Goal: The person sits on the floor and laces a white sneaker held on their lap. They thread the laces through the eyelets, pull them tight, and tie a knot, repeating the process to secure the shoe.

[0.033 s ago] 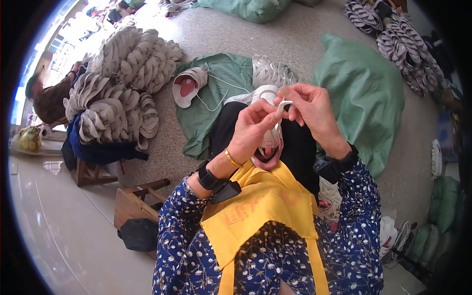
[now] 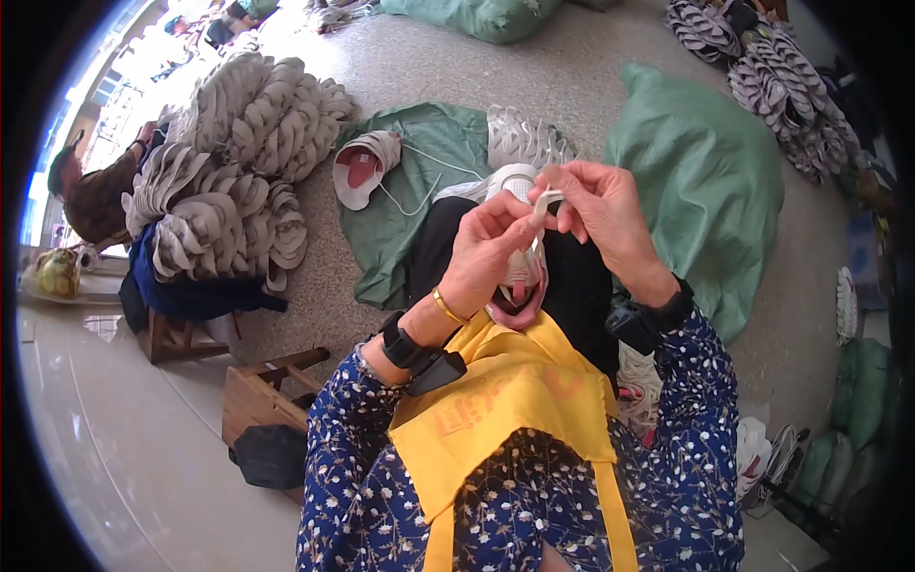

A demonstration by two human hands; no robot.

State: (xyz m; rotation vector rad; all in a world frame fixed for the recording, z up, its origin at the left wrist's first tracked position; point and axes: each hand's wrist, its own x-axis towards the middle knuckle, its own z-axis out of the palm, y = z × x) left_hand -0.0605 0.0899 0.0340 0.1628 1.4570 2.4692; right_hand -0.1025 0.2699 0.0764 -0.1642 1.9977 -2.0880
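Note:
A white shoelace [image 2: 547, 202] is pinched between the fingertips of both my hands, bent over into a small fold. My left hand [image 2: 484, 240] grips it from the left with thumb and fingers pressed together. On the other side my right hand [image 2: 608, 212] pinches the same lace. Beneath them a light shoe upper [image 2: 519, 294] with pink lining lies on my lap, toe pointing away; my fingers cover much of its lacing. A second upper [image 2: 362, 170], red inside with a trailing white lace, rests on the green cloth [image 2: 381, 238] beyond my left hand.
Large heaps of grey-white uppers [image 2: 238, 143] stand at the left, near a seated person [image 2: 95, 195]. A full green sack [image 2: 696, 191] bulges at the right. More uppers [image 2: 524, 138] lie in a row ahead. A wooden stool [image 2: 257, 405] is by my left elbow.
The fold of lace between my fingertips has shifted slightly. Both hands keep nearly the same place, and the shoe upper stays on my lap.

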